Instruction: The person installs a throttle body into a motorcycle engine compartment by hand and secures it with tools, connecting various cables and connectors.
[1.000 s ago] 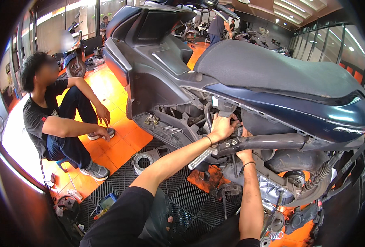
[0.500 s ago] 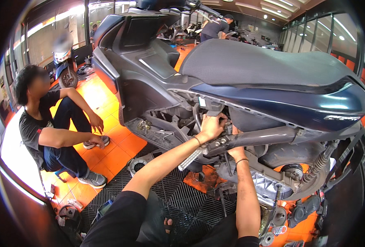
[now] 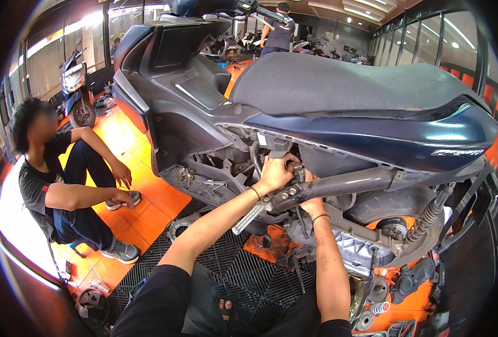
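Both our grips at the scooter's open side

We have the scooter (image 3: 339,126) all round our grips, its long axis running left to right: the leg shield (image 3: 164,48) points away to their upper left, the tail to their right. The seat (image 3: 344,84) lies above them, the rear wheel (image 3: 389,205) right of them. Compared with half a second ago, we see the scooter further left in view, and the far person (image 3: 280,33), stooping then, stands upright; our grips stay at the opening. Our left grip (image 3: 277,173) bends its fingers into it, just above a silver footrest (image 3: 248,219); our right grip (image 3: 316,206), just below and right, reaches up behind a dark bar (image 3: 353,187). We cannot tell how far either is open or what it holds.
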The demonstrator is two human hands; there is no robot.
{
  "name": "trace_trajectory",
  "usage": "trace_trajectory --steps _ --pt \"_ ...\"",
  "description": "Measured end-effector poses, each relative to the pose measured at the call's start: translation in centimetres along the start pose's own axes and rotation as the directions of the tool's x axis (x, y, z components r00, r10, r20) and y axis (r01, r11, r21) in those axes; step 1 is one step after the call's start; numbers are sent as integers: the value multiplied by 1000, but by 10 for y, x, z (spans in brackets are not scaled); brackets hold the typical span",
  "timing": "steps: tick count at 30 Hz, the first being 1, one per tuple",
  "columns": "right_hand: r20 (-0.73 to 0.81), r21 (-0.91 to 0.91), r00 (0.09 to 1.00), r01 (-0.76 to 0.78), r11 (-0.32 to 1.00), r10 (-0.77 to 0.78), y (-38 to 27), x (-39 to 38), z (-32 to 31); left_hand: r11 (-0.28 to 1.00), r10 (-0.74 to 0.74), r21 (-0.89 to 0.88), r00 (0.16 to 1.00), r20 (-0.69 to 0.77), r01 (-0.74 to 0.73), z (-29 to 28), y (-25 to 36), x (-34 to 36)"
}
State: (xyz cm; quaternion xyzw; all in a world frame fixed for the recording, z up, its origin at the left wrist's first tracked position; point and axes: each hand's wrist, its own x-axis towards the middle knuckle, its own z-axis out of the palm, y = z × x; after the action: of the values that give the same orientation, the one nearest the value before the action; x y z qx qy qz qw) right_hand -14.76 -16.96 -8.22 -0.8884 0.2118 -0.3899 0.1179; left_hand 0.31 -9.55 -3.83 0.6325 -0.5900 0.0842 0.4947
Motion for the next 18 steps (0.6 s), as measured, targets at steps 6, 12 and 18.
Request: trace_trajectory --steps 6,12,18 --pt "2 18 1000 -5 1000 5 -5 2 4 987 -114 102 989 -95 123 4 -4 1" --pt "-1 1 1000 -14 1000 14 0 1 4 999 -47 28 999 -13 47 2 -4 1" --pt "8 10 1000 -24 1000 24 -2 2 2 988 -145 35 987 -73 148 5 2 2"
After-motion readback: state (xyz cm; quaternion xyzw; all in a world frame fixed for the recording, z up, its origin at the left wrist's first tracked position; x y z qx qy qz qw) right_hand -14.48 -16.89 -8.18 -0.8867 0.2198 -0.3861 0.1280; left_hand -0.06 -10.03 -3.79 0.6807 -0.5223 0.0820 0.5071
